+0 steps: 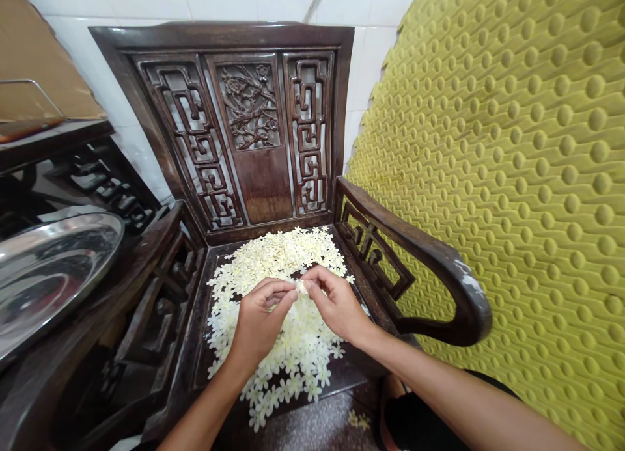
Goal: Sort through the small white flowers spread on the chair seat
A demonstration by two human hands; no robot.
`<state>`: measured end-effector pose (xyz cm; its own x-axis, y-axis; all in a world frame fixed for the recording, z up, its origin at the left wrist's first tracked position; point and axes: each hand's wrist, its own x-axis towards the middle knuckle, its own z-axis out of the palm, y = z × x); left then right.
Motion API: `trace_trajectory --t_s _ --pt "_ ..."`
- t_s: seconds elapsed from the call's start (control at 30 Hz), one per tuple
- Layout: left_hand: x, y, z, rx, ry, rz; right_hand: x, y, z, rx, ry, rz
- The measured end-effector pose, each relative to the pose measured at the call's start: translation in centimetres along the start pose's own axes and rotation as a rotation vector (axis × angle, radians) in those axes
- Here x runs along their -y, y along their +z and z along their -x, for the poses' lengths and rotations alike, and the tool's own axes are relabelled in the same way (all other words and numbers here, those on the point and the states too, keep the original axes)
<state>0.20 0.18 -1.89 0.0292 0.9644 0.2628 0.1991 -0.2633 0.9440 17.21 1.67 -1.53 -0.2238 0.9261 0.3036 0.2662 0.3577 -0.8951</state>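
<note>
My left hand [262, 313] and my right hand [338, 302] meet above the seat of a carved dark wooden chair [263, 184]. Pinched between the fingertips of both is a small white flower [301, 286], partly covered by the fingers. Below and in front of my hands, a dense mass of pale yellow-white flowers [312, 347] spreads to the seat's front edge and hangs over it. Behind my fingers lies a heap of similar flowers [278, 252]. Any thread or needle is too small to make out.
A round metal tray [63, 282] sits at the left beyond the chair's left armrest [151, 275]. The right armrest [420, 243] curves close to my right forearm. Yellow bumpy matting [512, 145] stands along the right. Several fallen flowers [359, 420] lie on the floor.
</note>
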Motion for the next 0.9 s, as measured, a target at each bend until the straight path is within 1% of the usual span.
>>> trace_trajectory --t_s 0.13,0.33,0.43,0.5,0.6,0.67,0.77,0.9 --pt "-0.2 0.0 0.0 0.011 -0.004 0.002 0.1 0.0 -0.1 -0.005 -0.003 0.004" --pt "-0.3 0.0 0.0 0.018 0.022 -0.071 0.5 0.0 0.1 -0.008 -0.016 0.033" --pt "-0.3 0.0 0.0 0.017 0.033 -0.08 0.0 0.1 0.0 -0.004 -0.002 0.037" --pt "-0.2 0.0 0.1 0.011 0.033 -0.084 -0.8 0.1 -0.4 -0.015 0.055 -0.018" --pt "-0.2 0.0 0.0 -0.014 0.008 -0.09 -1.9 0.0 -1.2 -0.082 0.167 -0.214" --pt "-0.2 0.0 0.0 -0.039 -0.03 -0.083 -2.2 -0.3 -1.5 -0.117 0.19 -0.259" --pt "-0.3 0.0 -0.1 -0.056 -0.072 -0.068 -2.1 -0.4 -1.4 -0.1 0.145 -0.22" --pt "-0.2 0.0 -0.1 -0.078 -0.086 -0.062 -1.7 -0.2 -0.8 -0.063 0.097 -0.109"
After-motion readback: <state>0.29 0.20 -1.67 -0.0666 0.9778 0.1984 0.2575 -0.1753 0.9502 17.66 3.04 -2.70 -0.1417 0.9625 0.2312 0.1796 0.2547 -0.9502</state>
